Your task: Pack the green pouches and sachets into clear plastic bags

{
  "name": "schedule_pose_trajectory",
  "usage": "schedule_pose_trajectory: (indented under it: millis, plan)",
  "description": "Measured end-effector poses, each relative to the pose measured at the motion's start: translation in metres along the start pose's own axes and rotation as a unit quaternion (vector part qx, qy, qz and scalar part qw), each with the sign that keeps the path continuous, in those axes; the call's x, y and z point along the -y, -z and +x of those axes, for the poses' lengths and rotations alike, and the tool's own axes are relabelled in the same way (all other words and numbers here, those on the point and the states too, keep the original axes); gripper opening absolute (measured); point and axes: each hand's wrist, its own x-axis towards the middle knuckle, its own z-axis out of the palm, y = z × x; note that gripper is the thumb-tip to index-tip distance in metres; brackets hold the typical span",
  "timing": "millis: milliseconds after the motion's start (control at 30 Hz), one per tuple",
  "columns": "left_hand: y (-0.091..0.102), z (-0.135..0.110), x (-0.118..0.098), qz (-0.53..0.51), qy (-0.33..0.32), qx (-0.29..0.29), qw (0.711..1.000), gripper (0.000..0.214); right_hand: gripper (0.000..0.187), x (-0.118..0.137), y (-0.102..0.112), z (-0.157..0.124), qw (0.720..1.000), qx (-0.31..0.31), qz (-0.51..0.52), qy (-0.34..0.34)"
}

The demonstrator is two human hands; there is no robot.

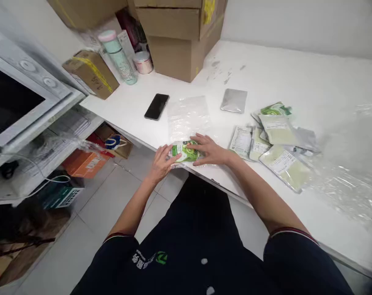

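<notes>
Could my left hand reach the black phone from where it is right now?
Probably yes. The left hand rests at the end of the green packet, and the black phone lies flat beyond it on bare white table with nothing between; the clear bag sits off to the side.

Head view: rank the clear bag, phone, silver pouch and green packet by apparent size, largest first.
1. clear bag
2. silver pouch and green packet: these look alike, and the packet is partly covered and nearer the camera, so they are left unranked
3. phone
</notes>
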Motion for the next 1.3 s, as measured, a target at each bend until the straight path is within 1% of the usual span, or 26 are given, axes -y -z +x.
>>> schedule_pose_trajectory:
  millis: [100,167,233,300,333,400,467,533,600,633,700,733,767,800,833,867,900,933,967,1000,1033,1067,1100,1167,1233,1300]
  plan:
    - [0.006,0.001,-0.003,-0.002,0.030,-0.009,1.000,0.034,0.086,-0.003,0.020,-0.026,0.998,0.035,0.058,-0.011]
    - [0.013,0.007,-0.003,-0.028,0.046,-0.020,0.998,0.031,0.082,-0.010,0.034,-0.044,0.992,0.045,0.121,-0.008]
    - [0.021,0.019,-0.002,-0.076,0.061,-0.033,0.995,0.033,0.078,-0.019,0.048,-0.060,0.980,0.029,0.197,0.005]
    - [0.031,0.037,0.003,-0.134,0.096,-0.042,0.985,0.037,0.080,-0.028,0.058,-0.069,0.963,-0.011,0.268,0.013]
    - [0.034,0.048,0.008,-0.160,0.123,-0.044,0.978,0.039,0.082,-0.030,0.061,-0.068,0.955,-0.034,0.295,0.013]
    - [0.039,0.073,0.019,-0.198,0.186,-0.040,0.962,0.041,0.082,-0.033,0.063,-0.058,0.942,-0.082,0.325,0.000]
    - [0.036,0.099,0.035,-0.225,0.241,-0.023,0.944,0.044,0.076,-0.035,0.060,-0.037,0.933,-0.134,0.333,-0.026]
    - [0.028,0.123,0.051,-0.247,0.284,0.005,0.926,0.047,0.067,-0.039,0.053,-0.012,0.921,-0.184,0.340,-0.057]
    - [0.017,0.140,0.064,-0.240,0.321,0.037,0.915,0.046,0.061,-0.043,0.045,0.012,0.910,-0.224,0.334,-0.103]
    - [0.011,0.146,0.069,-0.222,0.333,0.051,0.915,0.045,0.060,-0.044,0.041,0.021,0.908,-0.248,0.310,-0.136]
    - [0.001,0.152,0.073,-0.168,0.346,0.076,0.920,0.039,0.062,-0.044,0.037,0.032,0.907,-0.314,0.199,-0.197]
    - [-0.002,0.153,0.072,-0.139,0.348,0.083,0.924,0.032,0.063,-0.041,0.036,0.035,0.908,-0.344,0.115,-0.209]
    - [-0.005,0.153,0.071,-0.111,0.350,0.081,0.927,0.023,0.064,-0.037,0.035,0.036,0.912,-0.358,0.025,-0.201]
    - [-0.006,0.152,0.068,-0.083,0.352,0.071,0.930,0.017,0.065,-0.033,0.035,0.036,0.921,-0.345,-0.059,-0.172]
    - [-0.007,0.151,0.065,-0.054,0.350,0.056,0.933,0.022,0.065,-0.028,0.035,0.037,0.936,-0.300,-0.128,-0.132]
    - [-0.007,0.150,0.062,-0.026,0.340,0.037,0.939,0.031,0.065,-0.023,0.034,0.038,0.951,-0.237,-0.176,-0.092]
    - [-0.006,0.149,0.060,-0.004,0.319,0.020,0.948,0.036,0.064,-0.020,0.033,0.040,0.962,-0.168,-0.204,-0.061]
    - [-0.005,0.148,0.059,0.007,0.286,0.014,0.958,0.036,0.062,-0.018,0.030,0.043,0.968,-0.113,-0.218,-0.042]
    - [-0.002,0.145,0.059,0.000,0.243,0.022,0.970,0.033,0.060,-0.017,0.027,0.046,0.970,-0.079,-0.226,-0.036]
    - [0.001,0.142,0.060,-0.023,0.197,0.042,0.979,0.031,0.058,-0.017,0.024,0.049,0.969,-0.068,-0.233,-0.038]
    - [0.005,0.139,0.062,-0.056,0.158,0.069,0.983,0.032,0.055,-0.019,0.021,0.052,0.967,-0.075,-0.241,-0.042]
    - [0.011,0.135,0.065,-0.096,0.133,0.099,0.982,0.036,0.054,-0.020,0.019,0.054,0.963,-0.087,-0.250,-0.043]
    - [0.018,0.130,0.067,-0.134,0.123,0.128,0.975,0.041,0.052,-0.021,0.019,0.056,0.960,-0.097,-0.258,-0.041]
    - [0.033,0.120,0.068,-0.196,0.133,0.182,0.954,0.050,0.049,-0.020,0.024,0.056,0.961,-0.098,-0.256,-0.038]
    - [0.048,0.110,0.064,-0.234,0.142,0.230,0.934,0.060,0.045,-0.014,0.038,0.051,0.970,-0.075,-0.228,-0.039]
    - [0.055,0.100,0.054,-0.258,0.156,0.245,0.922,0.073,0.041,-0.004,0.058,0.045,0.981,-0.036,-0.182,-0.050]
